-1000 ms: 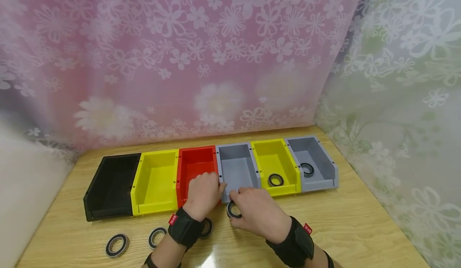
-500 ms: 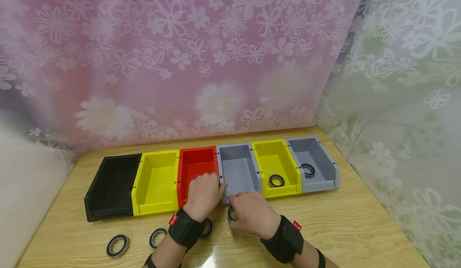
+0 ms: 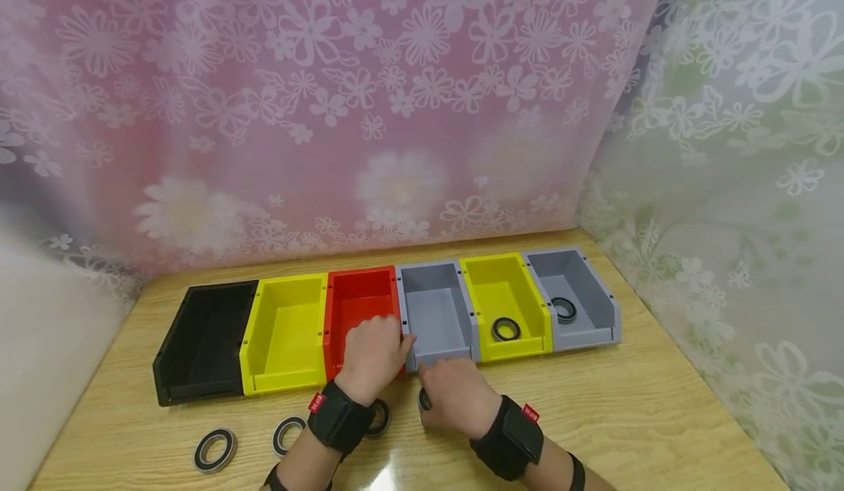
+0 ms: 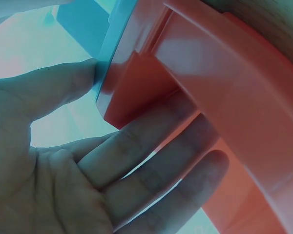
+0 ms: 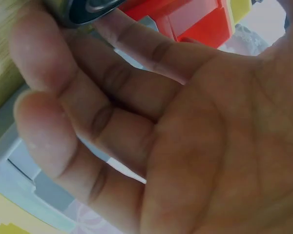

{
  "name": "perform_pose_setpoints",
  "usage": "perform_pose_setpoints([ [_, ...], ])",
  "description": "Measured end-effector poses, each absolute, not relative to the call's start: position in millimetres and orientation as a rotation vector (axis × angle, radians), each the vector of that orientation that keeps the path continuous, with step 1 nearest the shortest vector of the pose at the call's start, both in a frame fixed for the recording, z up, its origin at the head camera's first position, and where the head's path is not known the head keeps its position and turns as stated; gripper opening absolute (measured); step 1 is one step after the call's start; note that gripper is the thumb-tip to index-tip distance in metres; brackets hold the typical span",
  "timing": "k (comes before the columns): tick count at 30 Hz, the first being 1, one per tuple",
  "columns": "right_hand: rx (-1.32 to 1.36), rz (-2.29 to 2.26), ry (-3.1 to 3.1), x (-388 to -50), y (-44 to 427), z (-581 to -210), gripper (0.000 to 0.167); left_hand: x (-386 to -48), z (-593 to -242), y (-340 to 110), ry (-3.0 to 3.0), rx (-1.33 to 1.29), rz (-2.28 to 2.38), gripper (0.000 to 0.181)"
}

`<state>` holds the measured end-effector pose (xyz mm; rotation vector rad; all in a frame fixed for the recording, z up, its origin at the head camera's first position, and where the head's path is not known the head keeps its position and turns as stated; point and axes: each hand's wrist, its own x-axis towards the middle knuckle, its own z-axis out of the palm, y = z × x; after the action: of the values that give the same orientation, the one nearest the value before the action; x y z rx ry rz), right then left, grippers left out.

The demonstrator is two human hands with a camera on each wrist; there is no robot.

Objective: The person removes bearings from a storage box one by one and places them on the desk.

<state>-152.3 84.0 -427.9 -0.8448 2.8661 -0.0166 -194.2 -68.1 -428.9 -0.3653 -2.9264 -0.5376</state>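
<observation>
My left hand point(image 3: 371, 355) grips the red bin point(image 3: 365, 280) where it joins the middle grey bin point(image 3: 434, 315). In the left wrist view its fingers point(image 4: 151, 178) lie against the red plastic point(image 4: 205, 53), while the thumb touches the blue-looking edge beside it. My right hand point(image 3: 459, 397) holds a black-and-silver bearing ring point(image 3: 424, 400) just in front of the grey bin, mostly hidden by the hand. The right wrist view shows only part of that ring point(image 5: 95, 7) at the top, by the curled fingers point(image 5: 44, 53).
A black bin point(image 3: 207, 337) and a yellow bin point(image 3: 286, 330) stand left of the red one. One ring point(image 3: 505, 329) lies in the right yellow bin, another point(image 3: 563, 310) in the far-right grey bin. Several rings point(image 3: 215, 450) lie on the wooden table point(image 3: 633, 418) at front left.
My right hand has moved slightly down and toward me with the ring, lowering and turning, so less of the ring shows. My left hand has stayed in place.
</observation>
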Motion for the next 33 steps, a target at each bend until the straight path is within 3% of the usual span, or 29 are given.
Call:
perform_pose_setpoints([
  [33, -0.809, 0.125, 2.879, -154.0, 77.2, -435.3, 0.044, -192.5, -426.1, -68.6, -2.939, -0.367, -0.562, 0.035],
])
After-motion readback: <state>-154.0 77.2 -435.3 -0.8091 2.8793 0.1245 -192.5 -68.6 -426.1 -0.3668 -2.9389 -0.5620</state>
